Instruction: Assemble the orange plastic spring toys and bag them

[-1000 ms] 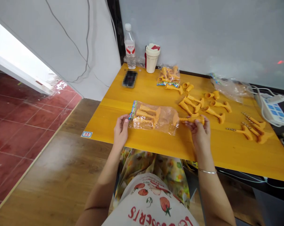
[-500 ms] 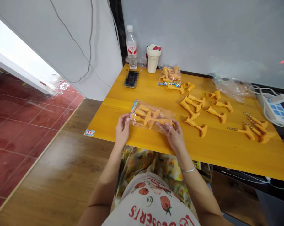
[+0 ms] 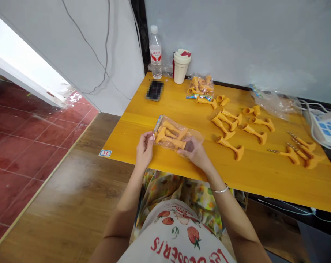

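My left hand (image 3: pixel 145 149) grips the left end of a clear plastic bag (image 3: pixel 194 138), which holds several orange plastic horn-shaped pieces (image 3: pixel 169 138). My right hand (image 3: pixel 195 155) is at the bag's right end, fingers under it and pressed against it. A dark patch (image 3: pixel 189 146) shows through the plastic beside that hand, and I cannot tell what it is. Both hands are just above the near edge of the yellow wooden table (image 3: pixel 253 175). Nearest to my right hand, a loose orange horn-shaped piece (image 3: pixel 230 147) lies on the table.
Several more orange pieces lie loose towards the right, some with metal screw tips (image 3: pixel 299 153). At the back are a filled bag (image 3: pixel 200 87), a crumpled bag (image 3: pixel 272 104), a water bottle (image 3: pixel 155 53), a white cup (image 3: pixel 181 65), a blurred phone (image 3: pixel 155 90) and a power strip (image 3: pixel 326 129).
The loose piece once in my right hand now lies inside the bag. My right hand has moved left onto the bag's right end, and the bag sits tilted between both hands.
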A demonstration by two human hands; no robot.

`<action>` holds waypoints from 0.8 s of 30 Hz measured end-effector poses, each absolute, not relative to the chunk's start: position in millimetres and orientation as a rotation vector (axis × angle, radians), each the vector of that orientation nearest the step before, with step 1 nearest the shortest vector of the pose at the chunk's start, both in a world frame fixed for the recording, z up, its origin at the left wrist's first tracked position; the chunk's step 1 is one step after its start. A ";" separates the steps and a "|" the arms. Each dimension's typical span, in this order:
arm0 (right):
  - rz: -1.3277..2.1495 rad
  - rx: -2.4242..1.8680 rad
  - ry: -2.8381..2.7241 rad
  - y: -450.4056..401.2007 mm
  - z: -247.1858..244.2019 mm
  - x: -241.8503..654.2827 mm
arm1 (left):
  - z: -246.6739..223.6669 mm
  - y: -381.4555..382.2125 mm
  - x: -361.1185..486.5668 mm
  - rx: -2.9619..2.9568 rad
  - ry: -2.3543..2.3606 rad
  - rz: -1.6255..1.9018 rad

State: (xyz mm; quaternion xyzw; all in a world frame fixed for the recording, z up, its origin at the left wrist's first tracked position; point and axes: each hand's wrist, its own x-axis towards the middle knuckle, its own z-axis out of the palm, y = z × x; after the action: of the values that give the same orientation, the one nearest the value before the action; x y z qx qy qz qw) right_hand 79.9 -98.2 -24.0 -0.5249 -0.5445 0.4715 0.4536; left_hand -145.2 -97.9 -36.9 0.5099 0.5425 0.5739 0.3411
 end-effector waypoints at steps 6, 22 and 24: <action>1.143 -1.289 -1.512 -97.9 -28.7 71.4 | -39.0 -98.6 -144.5 1.392 1.401 1.453; 0.729 -1.517 -1.913 -92.8 20.2 167.6 | -37.6 -103.0 -141.5 1.339 1.472 1.647; 0.432 -1.620 -1.951 -62.1 38.5 185.8 | -37.3 -103.5 -141.1 1.307 1.473 1.647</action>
State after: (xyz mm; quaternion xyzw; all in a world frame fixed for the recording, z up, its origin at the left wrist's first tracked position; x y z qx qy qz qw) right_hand 185.8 -62.1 38.5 -0.6044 -0.7279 0.1612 0.2808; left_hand -141.1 -103.5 -37.3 0.4882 0.5501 0.6154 0.2833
